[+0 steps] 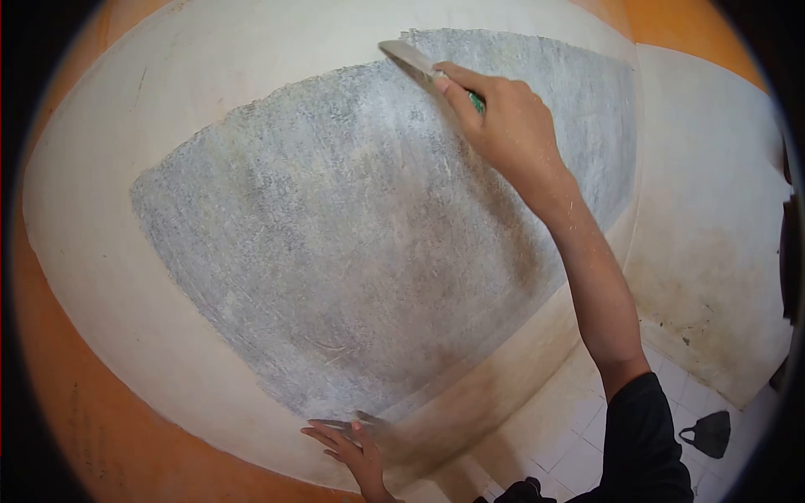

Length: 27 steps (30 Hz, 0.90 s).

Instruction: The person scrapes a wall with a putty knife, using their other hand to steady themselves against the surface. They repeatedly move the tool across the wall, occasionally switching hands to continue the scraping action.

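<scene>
My right hand is closed round the green handle of a putty knife with a flat metal blade. Its blade lies across the upper edge of a large rough grey patch on the pale wall. Low down, my left hand is by the bottom corner of this patch, fingers spread towards the wall. A dark narrow shape shows right at its fingertips; I cannot tell whether it is a shadow or a thing.
Orange paint borders the pale wall. A second pale wall, stained low down, meets it at a corner on the right. On the white tiled floor lies a black face mask. Dark objects stand at the far right edge.
</scene>
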Motion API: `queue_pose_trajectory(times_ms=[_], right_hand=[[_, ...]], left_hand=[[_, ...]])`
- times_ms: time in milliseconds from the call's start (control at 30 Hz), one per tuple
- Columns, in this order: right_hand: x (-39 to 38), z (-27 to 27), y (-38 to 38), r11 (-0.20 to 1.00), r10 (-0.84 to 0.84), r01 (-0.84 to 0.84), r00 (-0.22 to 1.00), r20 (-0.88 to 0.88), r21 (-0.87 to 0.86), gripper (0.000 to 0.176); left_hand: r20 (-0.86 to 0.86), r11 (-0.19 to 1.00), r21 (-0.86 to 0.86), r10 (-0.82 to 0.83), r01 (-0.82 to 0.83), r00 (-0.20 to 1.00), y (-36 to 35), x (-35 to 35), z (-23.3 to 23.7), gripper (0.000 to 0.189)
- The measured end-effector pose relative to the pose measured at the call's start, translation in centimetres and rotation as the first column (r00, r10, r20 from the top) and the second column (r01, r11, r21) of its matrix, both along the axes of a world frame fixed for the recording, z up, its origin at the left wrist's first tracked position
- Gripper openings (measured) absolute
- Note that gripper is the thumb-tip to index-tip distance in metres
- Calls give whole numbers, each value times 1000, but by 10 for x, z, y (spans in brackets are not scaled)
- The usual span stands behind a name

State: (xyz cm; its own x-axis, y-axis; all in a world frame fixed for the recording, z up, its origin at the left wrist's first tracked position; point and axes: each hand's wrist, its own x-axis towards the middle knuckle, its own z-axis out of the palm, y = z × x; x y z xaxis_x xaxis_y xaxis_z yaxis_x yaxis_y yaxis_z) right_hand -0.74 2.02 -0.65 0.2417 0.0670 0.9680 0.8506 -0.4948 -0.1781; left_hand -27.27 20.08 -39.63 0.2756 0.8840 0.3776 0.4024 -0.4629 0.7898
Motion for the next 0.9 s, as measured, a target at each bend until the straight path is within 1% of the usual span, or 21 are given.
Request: queue_pose_trajectory(times_ms=[67,133,167,233,367,433,467,533,600,667,733,800,867,900], right_hand=[[-1,-2,1,1000,2,-2,1000,3,-9,35],[-3,4,4,1000,24,-23,994,-104,11,35],[-5,4,6,1000,26,-25,994,-109,10,35],[-8,7,8,1000,0,3,996,-95,30,35],[-9,-5,7,999,-31,32,996,-80,12,33],[-11,-2,17,995,-45,53,994,-99,81,32],[-12,-1,20,996,-37,45,995,-95,79,32],[-14,3,23,990,-90,98,993,-81,101,31],[-12,-5,21,990,-98,105,992,-77,92,31],[-9,-1,20,991,-95,100,994,-59,92,31],[-5,6,20,991,-77,90,988,-131,100,38],[-10,6,19,993,-81,93,984,-160,70,37],[-14,-7,15,995,-90,98,976,-197,31,37],[-14,-19,12,997,-77,79,991,-112,14,34]], left_hand=[[-14,999,-50,22,-22,1000,-1,0,6,90],[-5,999,-39,27,-28,1000,0,4,4,89],[-11,999,-24,29,-30,1000,1,1,3,89],[-9,999,-22,31,-31,999,1,4,4,89],[-13,999,-35,20,-20,1000,0,0,4,88],[-13,999,-34,25,-25,1000,-1,0,6,88],[-16,1000,-21,14,-14,1000,-1,0,7,89],[-15,999,-27,17,-17,1000,1,2,7,88],[-23,999,-42,15,-16,1000,0,-2,4,88],[-23,999,-27,16,-17,1000,2,0,2,83],[-26,1000,-17,20,-21,999,1,0,4,84],[-32,1000,-10,14,-14,999,1,2,4,84],[-29,1000,-11,20,-20,999,2,1,1,85],[-31,1000,-12,23,-24,999,3,1,3,85]])
